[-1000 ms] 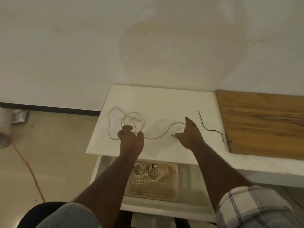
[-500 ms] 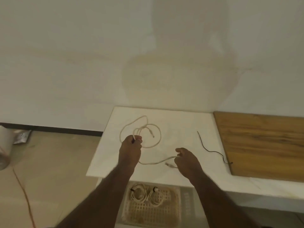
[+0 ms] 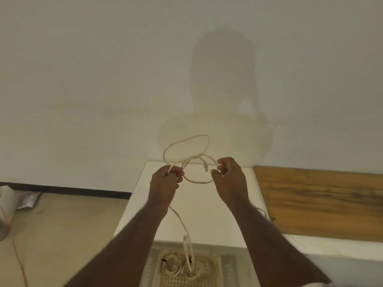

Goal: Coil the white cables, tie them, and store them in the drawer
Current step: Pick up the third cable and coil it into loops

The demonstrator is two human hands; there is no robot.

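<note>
The person has the long white cord-like cable (image 3: 186,146) lifted off the white stone worktop (image 3: 205,214) and up in front of the wall, I'd guess so the loops can hang free and be gathered without snagging. The left hand (image 3: 165,183) is curled tight round the bunched strands, acting as the anchor for the coil; one tail drops from under it towards the open drawer. The right hand (image 3: 229,179) pinches the far side of a loop, fingers bent in on the cable, likely to feed the next turn across. One small plug end dangles between the two hands.

By my count: one cable in hand, with roughly two loops showing. Two coiled white cables (image 3: 178,266) already sit tied in the pale woven lattice tray (image 3: 209,272) in the drawer below. One thin black wire tie (image 3: 267,217) lies on the worktop beside one brown wooden board (image 3: 321,204), presumably waiting for this coil.
</note>
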